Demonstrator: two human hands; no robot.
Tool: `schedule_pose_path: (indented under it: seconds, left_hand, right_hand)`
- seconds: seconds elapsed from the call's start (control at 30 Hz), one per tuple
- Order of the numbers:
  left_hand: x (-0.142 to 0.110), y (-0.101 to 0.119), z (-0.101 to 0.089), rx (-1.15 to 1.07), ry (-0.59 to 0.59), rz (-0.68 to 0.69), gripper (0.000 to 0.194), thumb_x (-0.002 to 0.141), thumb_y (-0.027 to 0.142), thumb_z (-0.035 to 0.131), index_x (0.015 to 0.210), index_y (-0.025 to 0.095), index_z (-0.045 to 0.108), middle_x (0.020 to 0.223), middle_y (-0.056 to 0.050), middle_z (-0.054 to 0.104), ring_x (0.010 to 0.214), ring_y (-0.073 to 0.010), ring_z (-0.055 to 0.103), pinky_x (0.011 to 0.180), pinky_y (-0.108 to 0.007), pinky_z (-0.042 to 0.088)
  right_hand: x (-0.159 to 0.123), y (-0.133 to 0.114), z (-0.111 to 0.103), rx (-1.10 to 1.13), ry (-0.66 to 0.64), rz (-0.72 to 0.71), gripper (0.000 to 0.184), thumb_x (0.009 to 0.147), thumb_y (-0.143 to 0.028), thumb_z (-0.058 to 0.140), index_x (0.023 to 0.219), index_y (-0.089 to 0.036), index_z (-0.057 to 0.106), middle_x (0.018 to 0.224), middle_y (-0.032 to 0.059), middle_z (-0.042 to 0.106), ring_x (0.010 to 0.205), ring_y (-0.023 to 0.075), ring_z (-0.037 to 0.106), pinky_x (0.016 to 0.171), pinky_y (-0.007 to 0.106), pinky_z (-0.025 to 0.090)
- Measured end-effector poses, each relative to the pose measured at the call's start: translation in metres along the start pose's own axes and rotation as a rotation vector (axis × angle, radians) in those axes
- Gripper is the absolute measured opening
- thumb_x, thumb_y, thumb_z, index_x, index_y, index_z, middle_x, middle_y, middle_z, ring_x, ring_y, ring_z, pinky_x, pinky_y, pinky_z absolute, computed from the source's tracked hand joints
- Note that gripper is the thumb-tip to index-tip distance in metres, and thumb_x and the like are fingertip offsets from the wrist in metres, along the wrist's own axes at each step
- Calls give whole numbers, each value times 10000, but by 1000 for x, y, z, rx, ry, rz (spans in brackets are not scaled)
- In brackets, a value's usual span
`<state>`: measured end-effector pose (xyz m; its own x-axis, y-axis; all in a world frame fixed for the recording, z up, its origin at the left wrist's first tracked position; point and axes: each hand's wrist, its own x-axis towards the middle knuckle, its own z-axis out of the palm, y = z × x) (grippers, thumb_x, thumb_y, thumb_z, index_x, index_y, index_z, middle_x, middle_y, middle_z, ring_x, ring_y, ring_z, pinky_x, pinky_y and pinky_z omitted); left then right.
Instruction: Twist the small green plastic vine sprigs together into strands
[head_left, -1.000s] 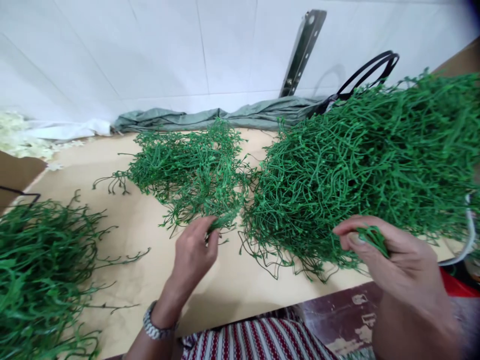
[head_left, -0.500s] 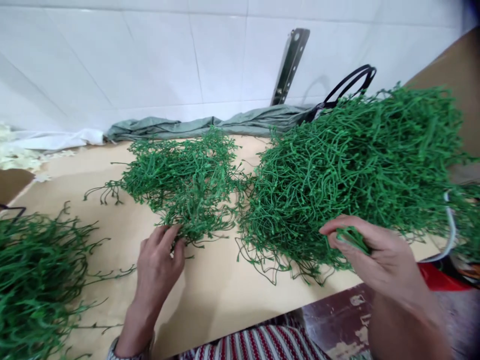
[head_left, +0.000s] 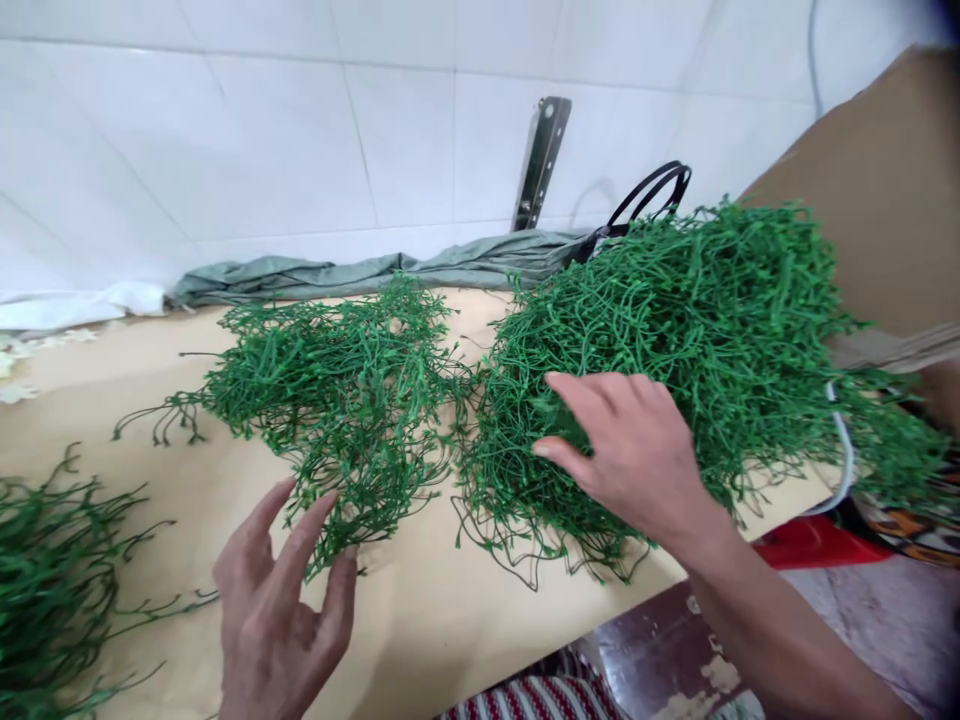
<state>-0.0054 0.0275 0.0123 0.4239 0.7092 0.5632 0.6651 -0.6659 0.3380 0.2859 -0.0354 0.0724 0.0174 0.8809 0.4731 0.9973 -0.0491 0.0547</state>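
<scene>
My left hand (head_left: 277,620) hovers open over the tan tabletop (head_left: 420,620), fingers spread, its fingertips just touching the near edge of the middle pile of green plastic sprigs (head_left: 337,380). My right hand (head_left: 637,460) lies on the large heap of green plastic sprigs (head_left: 712,310) at the right, fingers stretched out to the left across the strands, with nothing visible in it. A third pile of thicker green stems (head_left: 45,580) lies at the far left edge.
A grey-green cloth (head_left: 360,272) runs along the white tiled wall. A metal bracket (head_left: 541,160) and black bag handles (head_left: 649,195) stand behind the heap. A cardboard sheet (head_left: 877,190) leans at the right. Something red (head_left: 802,540) sits below the table edge.
My left hand let go of the middle pile, drew back towards me and opened. My right hand moved left onto the large heap; the sprig it pinched no longer shows.
</scene>
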Motion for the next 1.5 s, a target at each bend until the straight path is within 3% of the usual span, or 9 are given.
schedule_pose_path:
  seconds: [0.1,0.23,0.63,0.73,0.83,0.97,1.13,1.3,1.5]
  left_hand:
    - [2,6,7,97,-21,46,428,742,210,577,1158,253,483,1248,-139,457,1107,-324,452,919,-532,352]
    - [1,7,19,210,-193,143,339,757,221,558,1094,201,533,1152,-157,548,1119,-329,465,962,-566,281]
    - [-9,12,19,233,-144,83,324,771,278,556,1082,188,535,1168,-156,523,1178,-301,431,1021,-559,220]
    - [-9,10,22,253,-202,49,202,780,211,531,973,190,586,1116,-134,567,1170,-301,443,1017,-569,221]
    - [-9,2,22,182,-139,12,116,768,167,534,853,186,611,1032,-107,606,1137,-283,469,1007,-547,268]
    - [-10,-7,17,10,-9,-7,139,759,159,561,878,191,625,1051,-93,608,1133,-258,469,1001,-520,318]
    - [-11,-11,12,-299,19,-62,167,803,154,522,921,189,636,1128,-96,592,1171,-236,444,989,-497,364]
    - [-11,-14,10,-488,47,-156,188,831,159,474,911,195,641,1054,-86,629,1149,-227,475,959,-469,404]
    - [0,-2,1,-259,99,-3,247,749,144,568,993,169,589,973,-85,623,1083,-250,493,1020,-542,270]
  right_hand:
    - [7,-7,23,-91,-119,-61,540,813,-503,509,1228,-159,487,1144,158,545,999,322,463,850,481,313]
    - [2,-7,36,-179,-192,-123,569,842,-481,473,1247,-82,458,1241,200,490,1093,330,401,913,511,237]
    - [-7,-3,5,-125,-113,-290,428,847,-428,497,1197,-180,501,1212,156,525,1046,329,481,859,495,289]
    - [-12,-13,2,-40,-49,-312,334,844,-347,526,1136,-186,547,1139,122,582,1009,309,515,837,467,312]
    - [-15,-38,7,134,-28,-390,257,830,-254,555,1077,-185,579,1046,85,633,967,271,540,806,427,347]
    - [-9,-81,26,400,-181,-427,271,859,-216,494,1115,-158,559,1036,93,631,953,240,529,809,391,404]
    - [9,-120,54,607,-279,-335,356,852,-194,483,1200,-120,491,1106,115,583,1008,239,494,872,393,416]
    - [15,-130,67,776,-215,-355,178,841,-152,486,978,-142,598,972,95,621,909,209,516,805,369,431]
    - [17,-130,66,845,-142,-357,148,808,-100,499,910,-139,600,849,80,625,805,200,514,728,355,437]
